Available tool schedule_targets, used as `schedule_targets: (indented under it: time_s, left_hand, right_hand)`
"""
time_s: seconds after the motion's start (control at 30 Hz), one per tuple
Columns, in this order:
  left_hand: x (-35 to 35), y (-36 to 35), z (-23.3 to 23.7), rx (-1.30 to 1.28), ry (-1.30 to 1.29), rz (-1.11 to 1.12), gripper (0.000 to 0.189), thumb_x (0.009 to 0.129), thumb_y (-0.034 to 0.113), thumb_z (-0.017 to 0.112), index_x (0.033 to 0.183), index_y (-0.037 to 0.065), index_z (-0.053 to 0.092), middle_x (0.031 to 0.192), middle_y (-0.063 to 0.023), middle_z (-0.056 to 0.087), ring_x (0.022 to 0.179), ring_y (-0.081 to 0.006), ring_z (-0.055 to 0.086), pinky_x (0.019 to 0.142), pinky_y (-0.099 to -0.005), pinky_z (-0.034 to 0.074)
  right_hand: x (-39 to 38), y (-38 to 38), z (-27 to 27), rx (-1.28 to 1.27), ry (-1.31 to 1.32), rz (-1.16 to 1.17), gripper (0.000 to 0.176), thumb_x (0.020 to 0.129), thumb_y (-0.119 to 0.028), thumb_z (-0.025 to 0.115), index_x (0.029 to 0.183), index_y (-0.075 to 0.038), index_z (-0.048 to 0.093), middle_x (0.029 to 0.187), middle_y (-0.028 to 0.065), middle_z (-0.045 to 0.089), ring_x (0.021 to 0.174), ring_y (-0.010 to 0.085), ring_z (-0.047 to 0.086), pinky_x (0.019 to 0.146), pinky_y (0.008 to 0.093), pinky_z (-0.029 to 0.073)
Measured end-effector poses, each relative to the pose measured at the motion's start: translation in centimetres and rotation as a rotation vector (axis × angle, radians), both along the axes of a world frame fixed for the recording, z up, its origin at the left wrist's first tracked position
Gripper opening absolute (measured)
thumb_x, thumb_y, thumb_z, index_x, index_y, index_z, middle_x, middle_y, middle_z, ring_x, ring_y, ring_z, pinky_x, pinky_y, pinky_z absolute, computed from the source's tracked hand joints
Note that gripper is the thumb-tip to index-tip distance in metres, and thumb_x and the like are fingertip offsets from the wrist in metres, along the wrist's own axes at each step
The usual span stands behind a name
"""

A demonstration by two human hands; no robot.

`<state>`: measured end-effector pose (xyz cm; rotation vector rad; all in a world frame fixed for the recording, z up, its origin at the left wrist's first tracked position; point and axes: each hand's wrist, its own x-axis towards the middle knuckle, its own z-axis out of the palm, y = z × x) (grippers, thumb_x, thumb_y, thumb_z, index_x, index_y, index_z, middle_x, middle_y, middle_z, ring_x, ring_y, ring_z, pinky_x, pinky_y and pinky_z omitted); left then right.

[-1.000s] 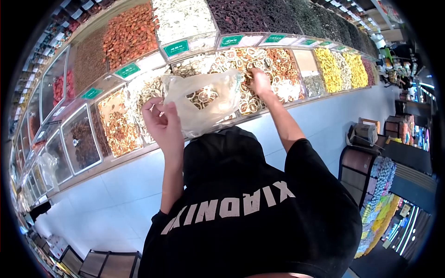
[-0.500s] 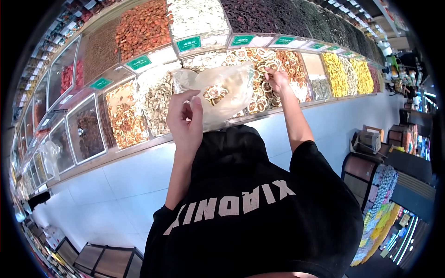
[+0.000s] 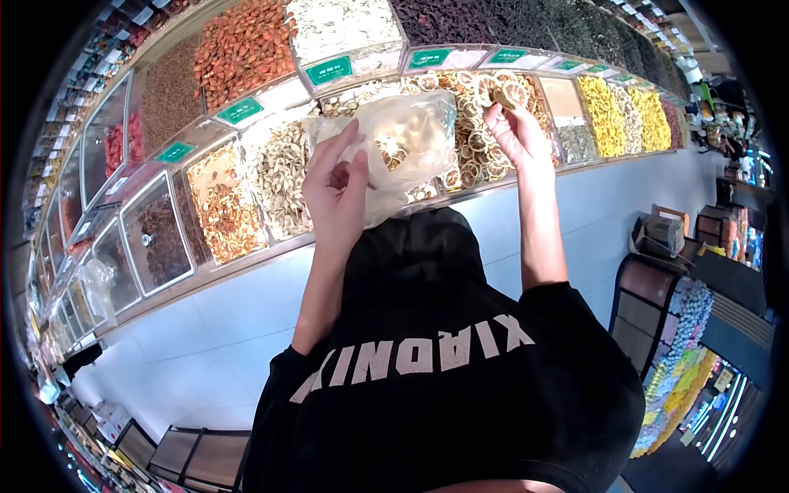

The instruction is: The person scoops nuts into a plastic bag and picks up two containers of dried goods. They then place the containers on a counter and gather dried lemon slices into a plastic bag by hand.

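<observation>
A clear plastic bag [image 3: 427,123] hangs from my left hand [image 3: 335,185], whose curled fingers pinch its side. Some dried lemon slices [image 3: 389,154] show through the bag, low in it. To the right, my right hand [image 3: 519,135] holds a dried lemon slice [image 3: 511,95] up between thumb and fingers. Behind and below that hand lies a bin of dried lemon slices [image 3: 470,164], partly covered by the bag.
Left of the bag are bins of pale dried slices [image 3: 283,177] and orange-brown dried pieces [image 3: 218,205]. A raised row behind holds red-brown dried pieces [image 3: 244,53] and white flakes [image 3: 345,33], with green labels [image 3: 329,71]. Yellow dried flowers [image 3: 602,115] fill bins at right.
My right hand has lifted from the lemon slice bin and moved right, now with a slice in its fingers. The left hand still holds the bag, which has spread a little.
</observation>
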<state>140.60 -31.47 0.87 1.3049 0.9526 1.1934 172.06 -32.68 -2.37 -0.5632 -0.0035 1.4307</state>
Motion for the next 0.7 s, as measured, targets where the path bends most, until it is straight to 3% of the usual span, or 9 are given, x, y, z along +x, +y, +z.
schedule_targets:
  time_s: [0.1, 0.17, 0.2, 0.3, 0.4, 0.47, 0.57, 0.63, 0.7]
  left_hand:
    - [1.2, -0.4, 1.2, -0.112, -0.095, 0.02, 0.043, 0.097, -0.001, 0.059, 0.139, 0.003, 0.056, 0.123, -0.0107, 0.062, 0.065, -0.0035, 0.057, 0.058, -0.0182, 0.049]
    - [1.7, -0.4, 1.1, -0.099, -0.102, 0.052, 0.045, 0.096, -0.002, 0.059, 0.141, 0.001, 0.053, 0.125, -0.0121, 0.062, 0.064, -0.003, 0.057, 0.056, -0.0179, 0.048]
    - [1.8, -0.3, 1.1, -0.093, -0.105, 0.071, 0.046, 0.096, -0.002, 0.059, 0.141, 0.0, 0.051, 0.126, -0.0128, 0.062, 0.064, -0.0028, 0.058, 0.055, -0.0177, 0.047]
    - [1.8, 0.3, 1.3, -0.082, -0.118, 0.143, 0.039, 0.097, -0.001, 0.058, 0.136, -0.002, 0.054, 0.122, -0.0136, 0.066, 0.065, -0.0043, 0.06, 0.05, -0.0172, 0.044]
    - [1.2, 0.9, 1.1, -0.061, -0.117, 0.182, 0.036, 0.097, 0.001, 0.06, 0.132, -0.003, 0.055, 0.119, -0.0145, 0.067, 0.066, -0.0052, 0.061, 0.049, -0.018, 0.045]
    - [0.5, 1.1, 0.5, -0.094, -0.086, 0.243, 0.035, 0.095, -0.001, 0.061, 0.129, -0.002, 0.056, 0.113, -0.0129, 0.068, 0.064, -0.0047, 0.059, 0.048, -0.0181, 0.044]
    - [-0.7, 1.8, -0.1, -0.106, -0.099, 0.274, 0.035, 0.094, -0.003, 0.061, 0.128, -0.001, 0.056, 0.108, -0.0107, 0.067, 0.062, -0.005, 0.059, 0.047, -0.0177, 0.043]
    - [-1.3, 2.1, -0.4, -0.097, -0.116, 0.275, 0.032, 0.094, -0.003, 0.061, 0.126, -0.001, 0.056, 0.107, -0.01, 0.066, 0.063, -0.0062, 0.06, 0.048, -0.018, 0.043]
    - [-1.5, 2.4, -0.5, -0.081, -0.135, 0.271, 0.029, 0.094, -0.003, 0.061, 0.122, -0.001, 0.056, 0.107, -0.0097, 0.066, 0.063, -0.0071, 0.06, 0.048, -0.0184, 0.043]
  right_hand:
    - [-4.2, -0.2, 2.0, 0.235, -0.266, 0.211, 0.028, 0.093, 0.003, 0.064, 0.12, 0.005, 0.058, 0.106, 0.0151, 0.068, 0.086, 0.0193, 0.068, 0.074, 0.0273, 0.059]
    - [-10.6, 0.4, 4.6, 0.024, -0.708, 0.041, 0.035, 0.089, 0.003, 0.069, 0.123, 0.001, 0.062, 0.105, 0.0104, 0.071, 0.093, 0.0183, 0.07, 0.079, 0.0316, 0.06]
    - [-11.7, 0.5, 4.0, -0.019, -1.122, 0.161, 0.041, 0.087, 0.002, 0.072, 0.127, 0.0, 0.061, 0.108, 0.0092, 0.071, 0.093, 0.0164, 0.07, 0.082, 0.0326, 0.059]
    - [-14.1, 0.6, 1.9, 0.141, -1.717, 0.391, 0.04, 0.088, -0.007, 0.073, 0.124, 0.004, 0.062, 0.114, 0.0201, 0.071, 0.098, 0.023, 0.071, 0.085, 0.0325, 0.056]
    - [-13.6, 1.4, 1.1, 0.218, -1.773, 0.324, 0.04, 0.088, -0.006, 0.074, 0.125, 0.002, 0.06, 0.108, 0.0141, 0.072, 0.096, 0.0201, 0.068, 0.083, 0.0291, 0.054]
    - [-10.7, 1.1, 0.7, 0.135, -1.373, 0.405, 0.021, 0.098, -0.011, 0.063, 0.115, 0.002, 0.065, 0.109, 0.014, 0.072, 0.097, 0.0207, 0.069, 0.085, 0.0318, 0.056]
    - [-5.5, 1.0, 0.2, 0.053, -1.118, 0.22, 0.034, 0.107, -0.026, 0.049, 0.102, 0.002, 0.068, 0.103, 0.0123, 0.073, 0.098, 0.0181, 0.069, 0.087, 0.0319, 0.055]
    - [-0.6, 0.5, -3.4, -0.171, -1.54, 0.307, 0.04, 0.101, -0.034, 0.059, 0.117, 0.002, 0.064, 0.11, 0.0184, 0.069, 0.109, 0.0268, 0.066, 0.095, 0.0391, 0.053]
    - [0.8, -1.1, -5.3, -0.512, -2.096, 0.526, 0.074, 0.086, -0.046, 0.075, 0.139, -0.001, 0.051, 0.139, 0.0283, 0.052, 0.135, 0.0388, 0.048, 0.109, 0.049, 0.042]
